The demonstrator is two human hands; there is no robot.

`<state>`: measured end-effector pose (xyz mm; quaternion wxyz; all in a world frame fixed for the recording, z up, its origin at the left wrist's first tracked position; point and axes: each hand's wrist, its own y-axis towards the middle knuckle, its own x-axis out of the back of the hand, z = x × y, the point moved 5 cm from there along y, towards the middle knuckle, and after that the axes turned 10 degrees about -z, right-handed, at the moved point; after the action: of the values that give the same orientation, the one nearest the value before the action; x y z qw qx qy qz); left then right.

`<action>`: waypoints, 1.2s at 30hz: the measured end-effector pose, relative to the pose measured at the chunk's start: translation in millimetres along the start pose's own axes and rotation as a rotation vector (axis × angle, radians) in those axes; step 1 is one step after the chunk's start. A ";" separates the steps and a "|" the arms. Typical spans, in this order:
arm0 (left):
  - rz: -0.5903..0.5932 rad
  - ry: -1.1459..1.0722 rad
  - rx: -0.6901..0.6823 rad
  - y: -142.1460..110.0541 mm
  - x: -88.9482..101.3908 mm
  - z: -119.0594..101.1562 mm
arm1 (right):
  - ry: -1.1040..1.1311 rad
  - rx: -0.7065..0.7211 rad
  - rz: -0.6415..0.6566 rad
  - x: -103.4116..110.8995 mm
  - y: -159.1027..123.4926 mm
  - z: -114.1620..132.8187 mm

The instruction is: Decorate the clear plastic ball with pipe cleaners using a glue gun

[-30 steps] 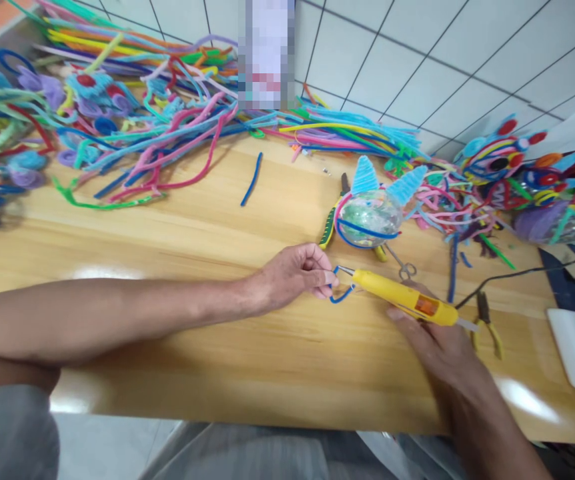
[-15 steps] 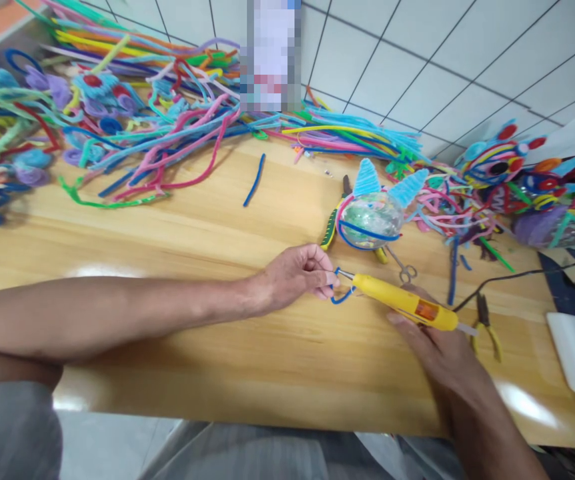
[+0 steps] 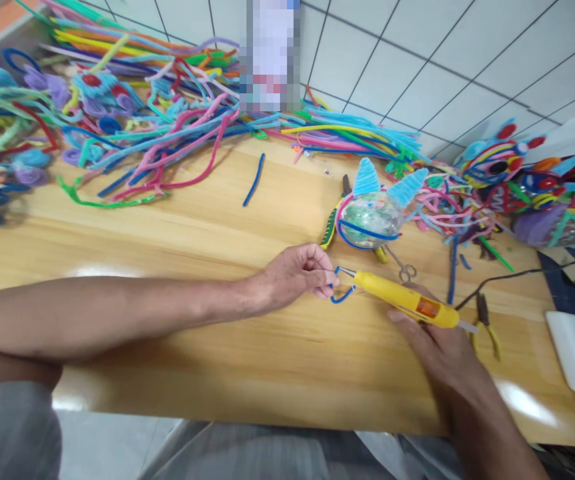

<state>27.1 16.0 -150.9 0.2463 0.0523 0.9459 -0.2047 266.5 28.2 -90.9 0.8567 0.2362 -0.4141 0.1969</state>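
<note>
Between the thumb and fingers of my left hand is a bent blue pipe cleaner, pinched near one end. My right hand is wrapped round a yellow hot glue gun, whose metal nozzle points left and meets the pipe cleaner close to my left fingertips. A clear glue stick pokes out of its back end. Just beyond my hands sits a clear rounded plastic piece with light-blue pipe-cleaner ears and pink and blue strips around it. Green-and-yellow-handled pliers lie partly behind it.
Scissors and yellow-handled pliers lie near the glue gun, whose black cord runs right. A short blue pipe cleaner lies mid-table. Piles of coloured pipe cleaners line the back; finished-looking colourful figures stand at right.
My hands, the glue gun and the blue pipe cleaner stay almost in place. The view has shifted very slightly since the earliest frame.
</note>
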 end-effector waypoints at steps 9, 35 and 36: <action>-0.004 -0.005 0.012 0.1 -1.3 -0.7 | 0.002 -0.005 -0.014 -0.1 -0.7 -1.0; -0.100 0.181 0.038 -7.0 4.4 -1.2 | 0.418 -0.291 -0.424 47.0 -13.4 -14.3; -0.118 0.209 0.039 -6.7 5.3 -1.0 | 0.413 -0.292 -0.504 62.6 -13.8 -17.7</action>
<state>20.7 10.3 -150.3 0.1327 0.0227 0.9637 -0.2307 321.0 36.0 -53.7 0.9687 0.1611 -0.1847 -0.0385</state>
